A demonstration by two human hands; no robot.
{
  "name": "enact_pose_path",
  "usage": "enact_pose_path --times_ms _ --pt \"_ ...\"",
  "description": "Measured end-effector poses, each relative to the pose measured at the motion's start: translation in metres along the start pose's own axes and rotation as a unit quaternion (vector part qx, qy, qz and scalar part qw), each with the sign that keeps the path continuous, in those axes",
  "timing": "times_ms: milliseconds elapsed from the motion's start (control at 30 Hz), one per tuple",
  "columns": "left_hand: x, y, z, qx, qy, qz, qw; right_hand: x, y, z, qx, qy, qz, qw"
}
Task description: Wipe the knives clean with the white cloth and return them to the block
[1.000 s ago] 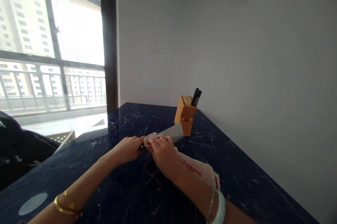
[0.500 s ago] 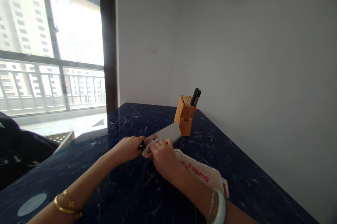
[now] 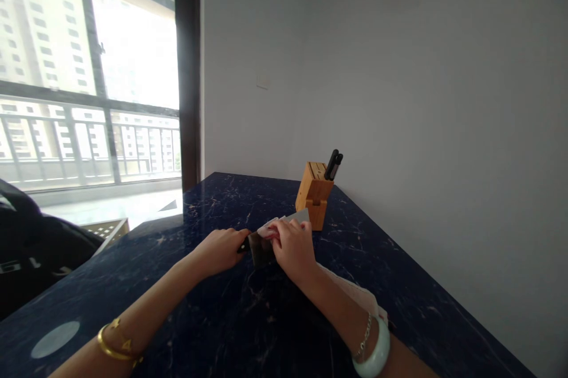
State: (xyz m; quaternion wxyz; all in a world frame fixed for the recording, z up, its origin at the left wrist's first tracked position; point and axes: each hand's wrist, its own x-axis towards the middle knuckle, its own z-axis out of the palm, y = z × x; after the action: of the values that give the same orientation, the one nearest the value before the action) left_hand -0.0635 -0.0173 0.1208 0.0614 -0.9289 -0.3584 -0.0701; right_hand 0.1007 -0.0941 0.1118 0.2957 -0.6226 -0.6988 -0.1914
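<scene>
My left hand [image 3: 220,249] is closed round the black handle of a broad cleaver [image 3: 261,246] held just above the dark blue marble counter [image 3: 213,200]. My right hand [image 3: 293,245] presses a pale pink cloth [image 3: 271,228] against the blade, fingers curled over it. The cloth's tail [image 3: 355,295] trails back under my right forearm. A wooden knife block [image 3: 314,193] with two black handles stands just beyond the blade tip.
A grey wall runs along the counter's right side. A large window with a balcony railing [image 3: 89,135] fills the left. A dark bag or chair [image 3: 31,254] sits off the counter's left edge. A round pale spot [image 3: 55,339] lies on the near-left counter.
My right hand and the cloth have slid along the blade towards its tip, away from the handle. The left hand has stayed on the handle.
</scene>
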Motion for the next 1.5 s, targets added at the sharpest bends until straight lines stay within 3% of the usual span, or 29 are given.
enact_pose_path --times_ms 333,567,800,1100,1300,1500 --pt "0.001 -0.002 0.004 0.019 0.017 0.009 1.0 -0.01 -0.021 0.016 0.005 -0.019 -0.092 0.996" --pt "0.002 0.003 0.005 0.031 -0.015 0.001 0.999 -0.003 -0.019 0.007 0.009 -0.001 -0.072 0.997" --pt "0.0 0.007 0.004 -0.005 -0.027 0.004 1.0 -0.013 -0.017 0.003 -0.006 -0.063 -0.093 0.994" --pt "0.001 0.009 0.001 0.019 -0.021 -0.02 0.999 -0.011 -0.018 0.002 -0.013 -0.062 -0.088 0.994" --pt "0.0 0.005 -0.001 0.027 -0.015 -0.019 0.999 -0.022 -0.013 0.001 -0.052 -0.124 -0.13 0.982" --pt "0.0 0.004 0.0 0.016 -0.009 -0.006 1.0 -0.016 -0.017 0.0 -0.028 -0.085 -0.088 0.992"
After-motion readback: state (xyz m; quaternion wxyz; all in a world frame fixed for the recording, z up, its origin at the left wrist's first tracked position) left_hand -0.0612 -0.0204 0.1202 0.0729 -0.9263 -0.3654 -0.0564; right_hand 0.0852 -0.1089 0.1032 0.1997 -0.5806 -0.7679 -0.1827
